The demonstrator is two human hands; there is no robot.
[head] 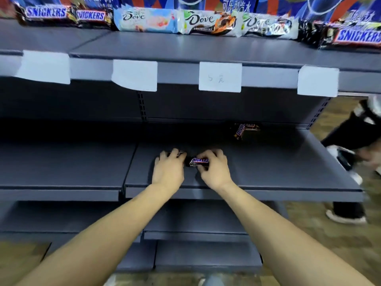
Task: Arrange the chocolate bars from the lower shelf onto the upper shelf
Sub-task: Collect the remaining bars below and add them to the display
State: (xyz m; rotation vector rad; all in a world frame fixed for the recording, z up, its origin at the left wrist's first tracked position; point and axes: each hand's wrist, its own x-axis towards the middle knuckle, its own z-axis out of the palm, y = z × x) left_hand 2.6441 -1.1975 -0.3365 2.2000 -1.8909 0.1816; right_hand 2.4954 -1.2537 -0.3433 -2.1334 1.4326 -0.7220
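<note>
Bars are what both your hands are on, down on the lower shelf [268, 172]: your right hand [214, 168] has its fingers curled round a Snickers bar [199, 161] whose label shows just left of the knuckles, and your left hand [168, 169] has its fingers bent over a second bar [179, 153], of which only a sliver shows past the fingertips. Judging from that, you are at the pick-up. Get each bar fully seated in the fingers before you lift, keep the two from knocking where they nearly meet between your hands, and carry them flat to the upper shelf [185, 50], well above and beyond your hands, where Snickers and Dove packs already line the back. Setting them label-forward beside the Snickers would likely suit the row. More bars [245, 129] lie beyond your right hand, deep in shadow at the back; how many I cannot tell. Whether your left hand truly grips its bar or only presses on it is hard to make out. The upper row is cut off at the frame's top, and the white tags [220, 77] on the shelf edge are unreadable.
</note>
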